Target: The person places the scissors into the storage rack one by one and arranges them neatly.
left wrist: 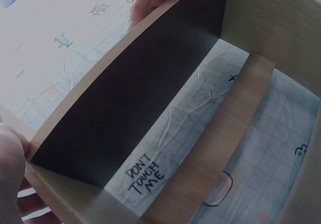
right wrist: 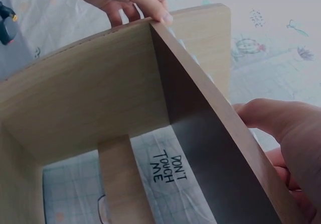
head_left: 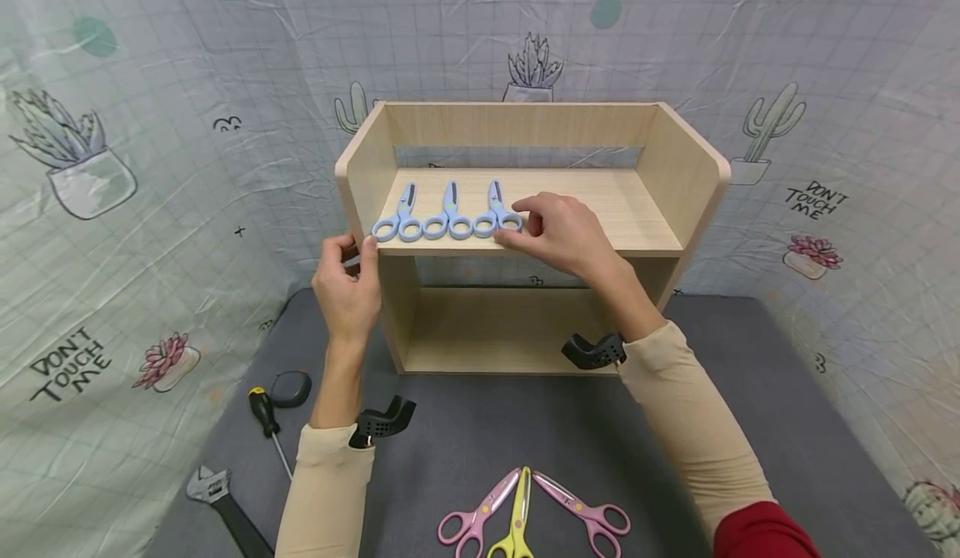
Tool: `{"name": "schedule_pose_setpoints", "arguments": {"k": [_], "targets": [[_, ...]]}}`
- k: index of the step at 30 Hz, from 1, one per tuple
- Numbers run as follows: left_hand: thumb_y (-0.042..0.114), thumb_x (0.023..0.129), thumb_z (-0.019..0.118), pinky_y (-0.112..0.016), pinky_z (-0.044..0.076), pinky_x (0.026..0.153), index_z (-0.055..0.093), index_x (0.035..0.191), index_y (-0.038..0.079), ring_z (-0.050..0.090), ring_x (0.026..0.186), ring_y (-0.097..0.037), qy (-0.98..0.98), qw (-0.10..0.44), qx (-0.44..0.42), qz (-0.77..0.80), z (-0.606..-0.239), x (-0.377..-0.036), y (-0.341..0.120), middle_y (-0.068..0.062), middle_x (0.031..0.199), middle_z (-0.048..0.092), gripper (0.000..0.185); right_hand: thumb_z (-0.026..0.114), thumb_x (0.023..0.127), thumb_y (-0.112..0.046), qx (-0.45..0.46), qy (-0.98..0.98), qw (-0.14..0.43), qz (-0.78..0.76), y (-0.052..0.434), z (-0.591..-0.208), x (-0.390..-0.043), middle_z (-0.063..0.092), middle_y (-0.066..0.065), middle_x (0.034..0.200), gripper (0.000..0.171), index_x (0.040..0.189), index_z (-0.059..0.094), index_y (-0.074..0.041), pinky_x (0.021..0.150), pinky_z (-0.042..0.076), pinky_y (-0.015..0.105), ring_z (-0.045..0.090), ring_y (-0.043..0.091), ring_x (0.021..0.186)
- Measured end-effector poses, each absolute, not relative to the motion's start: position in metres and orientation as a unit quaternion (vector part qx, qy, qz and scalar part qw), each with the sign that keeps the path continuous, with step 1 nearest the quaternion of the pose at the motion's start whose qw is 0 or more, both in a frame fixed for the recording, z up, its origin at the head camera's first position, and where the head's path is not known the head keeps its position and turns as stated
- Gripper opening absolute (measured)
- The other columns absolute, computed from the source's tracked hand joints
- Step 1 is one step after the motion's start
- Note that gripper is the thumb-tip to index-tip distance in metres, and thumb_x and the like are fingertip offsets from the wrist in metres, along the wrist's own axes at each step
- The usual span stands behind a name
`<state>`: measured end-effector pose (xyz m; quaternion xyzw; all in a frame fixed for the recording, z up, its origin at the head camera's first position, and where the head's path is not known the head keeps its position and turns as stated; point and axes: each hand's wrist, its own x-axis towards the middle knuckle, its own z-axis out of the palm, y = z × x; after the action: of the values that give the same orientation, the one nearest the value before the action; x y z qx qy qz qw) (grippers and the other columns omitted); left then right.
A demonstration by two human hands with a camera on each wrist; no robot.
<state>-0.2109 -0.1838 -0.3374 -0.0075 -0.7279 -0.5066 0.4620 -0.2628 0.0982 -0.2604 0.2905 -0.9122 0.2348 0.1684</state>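
Blue scissors [head_left: 451, 208]: three pairs in a row near the front of the upper shelf [head_left: 577, 187], blades pointing back.
Left hand [head_left: 347, 291]: at the shelf's left front corner, thumb on the edge, other fingers bent round the side panel [head_left: 371, 162].
Right hand [head_left: 567, 233]: thumb and forefinger bent about the rightmost pair's handle; cannot tell whether they pinch it.
Drop risk: handles lie so near the front edge that a forward tug could tip one off.
Row risk: a sideways nudge could knock neighbours askew.

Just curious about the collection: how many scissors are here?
6: three blue scissors side by side on the shelf; yellow scissors between two pink scissors on the table. Others could be hidden.
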Motion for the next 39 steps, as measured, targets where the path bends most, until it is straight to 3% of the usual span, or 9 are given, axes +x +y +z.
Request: {"name": "schedule_pose_setpoints", "arguments": {"k": [12, 17, 25, 31, 39], "targets": [[0.024, 0.097, 0.065, -0.016, 0.050, 0.074, 0.064, 0.108, -0.005, 0.069, 0.095, -0.025, -0.729, 0.463, -0.006, -0.505, -0.338, -0.213, -0.184, -0.020, 0.104, 0.071, 0.032, 0.078, 0.084, -0.041, 0.299, -0.893, 0.222, 0.255, 0.107, -0.266, -0.245, 0.062, 0.006, 0.093, 0.052, 0.121, 0.070, -0.007, 0.066, 0.039, 0.032, 0.049, 0.020, 0.074], [0.024, 0.097, 0.065, -0.019, 0.051, 0.075, 0.064, 0.109, -0.005, 0.069, 0.095, -0.025, -0.729, 0.460, -0.004, -0.506, -0.338, -0.212, -0.183, -0.020, 0.105, 0.071, 0.031, 0.081, 0.082, -0.037, 0.324, -0.872, 0.261, 0.258, 0.110, -0.270, -0.238, 0.061, 0.009, 0.095, 0.051, 0.119, 0.071, -0.004, 0.067, 0.041, 0.033, 0.050, 0.022, 0.075], [0.024, 0.098, 0.064, -0.011, 0.048, 0.074, 0.063, 0.108, -0.007, 0.068, 0.095, -0.027, -0.730, 0.465, -0.007, -0.500, -0.338, -0.211, -0.182, -0.021, 0.104, 0.071, 0.033, 0.085, 0.079, -0.029, 0.364, -0.835, 0.304, 0.279, 0.111, -0.274, -0.226, 0.060, 0.012, 0.097, 0.050, 0.118, 0.070, -0.001, 0.075, 0.050, 0.036, 0.058, 0.025, 0.084], [0.025, 0.098, 0.064, -0.016, 0.050, 0.074, 0.064, 0.108, -0.006, 0.069, 0.094, -0.026, -0.730, 0.466, -0.009, -0.500, -0.339, -0.212, -0.184, -0.021, 0.105, 0.071, 0.033, 0.086, 0.077, -0.024, 0.388, -0.813, 0.320, 0.294, 0.110, -0.281, -0.217, 0.060, 0.011, 0.097, 0.049, 0.117, 0.070, -0.001, 0.076, 0.046, 0.034, 0.057, 0.024, 0.089], [0.025, 0.098, 0.064, -0.010, 0.048, 0.073, 0.063, 0.108, -0.006, 0.069, 0.094, -0.027, -0.730, 0.465, -0.009, -0.501, -0.338, -0.212, -0.183, -0.021, 0.105, 0.071, 0.033, 0.086, 0.077, -0.025, 0.413, -0.794, 0.337, 0.291, 0.109, -0.288, -0.207, 0.062, 0.010, 0.099, 0.048, 0.116, 0.070, -0.002, 0.081, 0.046, 0.036, 0.057, 0.023, 0.093]]}}
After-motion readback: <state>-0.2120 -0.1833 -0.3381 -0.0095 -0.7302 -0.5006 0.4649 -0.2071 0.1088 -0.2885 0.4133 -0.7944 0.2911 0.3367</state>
